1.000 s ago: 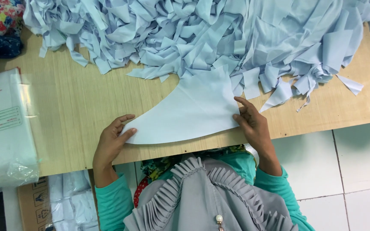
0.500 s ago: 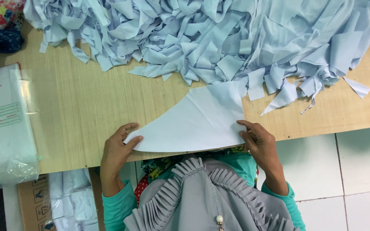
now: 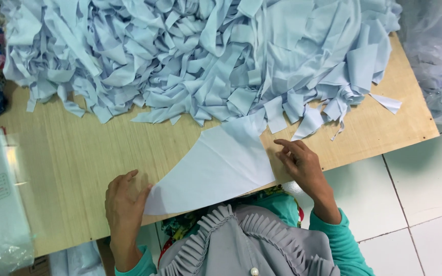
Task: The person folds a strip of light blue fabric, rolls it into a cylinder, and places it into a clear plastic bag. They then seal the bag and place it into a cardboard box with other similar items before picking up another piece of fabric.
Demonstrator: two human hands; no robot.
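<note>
The left hand [image 3: 124, 202] lies flat with fingers spread, its fingertips on the pointed near-left corner of the pale blue cloth piece [image 3: 216, 166]. From there the piece runs long and slantwise up toward the right, widening as it goes. The right hand [image 3: 299, 162] sits just beyond its wide right edge, fingers loosely curled, gripping nothing. Past the piece's far tip rises the heap of blue scraps [image 3: 205, 56] on the wooden table [image 3: 67, 153].
</note>
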